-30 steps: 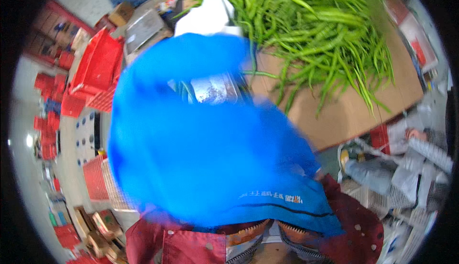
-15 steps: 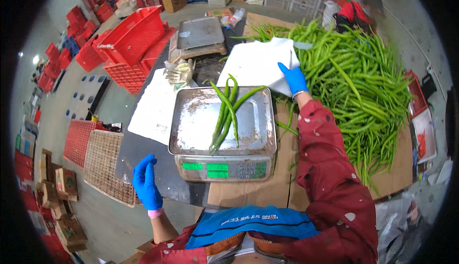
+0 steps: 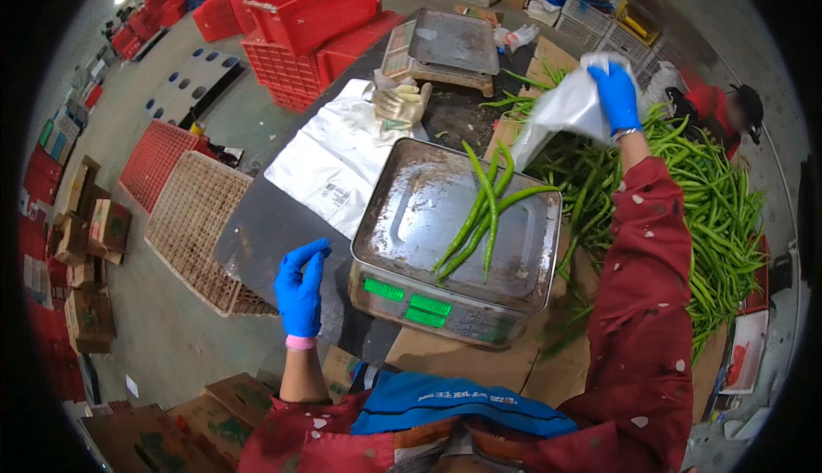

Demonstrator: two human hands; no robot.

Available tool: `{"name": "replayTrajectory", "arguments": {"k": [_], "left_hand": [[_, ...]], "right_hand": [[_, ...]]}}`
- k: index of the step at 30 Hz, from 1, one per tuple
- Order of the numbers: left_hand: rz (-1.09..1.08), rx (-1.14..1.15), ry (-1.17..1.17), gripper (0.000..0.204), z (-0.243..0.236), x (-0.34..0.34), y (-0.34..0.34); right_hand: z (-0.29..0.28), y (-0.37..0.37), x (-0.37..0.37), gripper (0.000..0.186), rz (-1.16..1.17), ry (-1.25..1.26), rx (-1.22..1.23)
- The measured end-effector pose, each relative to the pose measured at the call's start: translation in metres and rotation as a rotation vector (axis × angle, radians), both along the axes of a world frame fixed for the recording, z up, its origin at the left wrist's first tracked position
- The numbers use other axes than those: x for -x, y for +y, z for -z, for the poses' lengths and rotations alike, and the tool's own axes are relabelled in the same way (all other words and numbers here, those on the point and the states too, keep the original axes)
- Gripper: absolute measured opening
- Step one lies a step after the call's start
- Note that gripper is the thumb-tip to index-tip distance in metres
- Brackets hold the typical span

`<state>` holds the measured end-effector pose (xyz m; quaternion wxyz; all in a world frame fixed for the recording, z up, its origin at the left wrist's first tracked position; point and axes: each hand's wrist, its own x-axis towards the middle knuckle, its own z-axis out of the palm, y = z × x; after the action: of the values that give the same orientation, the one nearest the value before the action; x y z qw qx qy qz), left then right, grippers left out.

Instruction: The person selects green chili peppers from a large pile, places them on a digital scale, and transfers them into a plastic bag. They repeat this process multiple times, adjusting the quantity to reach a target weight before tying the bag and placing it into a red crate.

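Note:
My right hand (image 3: 616,101), in a blue glove, grips a white plastic bag (image 3: 556,118) by its upper edge, lifted above the near side of a large pile of long green chili peppers (image 3: 719,216). The bag hangs creased toward the left. In the middle, a digital scale (image 3: 398,195) with a worn metal pan and green displays carries several long green peppers (image 3: 479,225). My left hand (image 3: 300,289), also blue-gloved, hovers left of the scale's front corner; its fingers are bent and apart, holding nothing.
Left of the scale lie a flat white bag (image 3: 321,169) and pale work gloves (image 3: 401,105). Behind stands a second scale (image 3: 454,41). Red crates (image 3: 317,6) are stacked beyond the table. Cardboard boxes (image 3: 210,413) sit at lower left. A person (image 3: 719,113) is behind the pile.
My right hand has gone from resting on the white bag to lifting it up and rightward over the peppers. The view has turned; my left hand remains left of the scale.

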<state>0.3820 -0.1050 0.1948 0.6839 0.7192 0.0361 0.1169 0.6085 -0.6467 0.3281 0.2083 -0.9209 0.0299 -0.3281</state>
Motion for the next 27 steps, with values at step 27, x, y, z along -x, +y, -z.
{"name": "replayTrajectory", "arguments": {"k": [27], "left_hand": [[0.033, 0.446, 0.443, 0.052, 0.082, -0.114, 0.133]], "right_hand": [[0.048, 0.316, -0.111, 0.053, -0.490, 0.527, 0.357]]}}
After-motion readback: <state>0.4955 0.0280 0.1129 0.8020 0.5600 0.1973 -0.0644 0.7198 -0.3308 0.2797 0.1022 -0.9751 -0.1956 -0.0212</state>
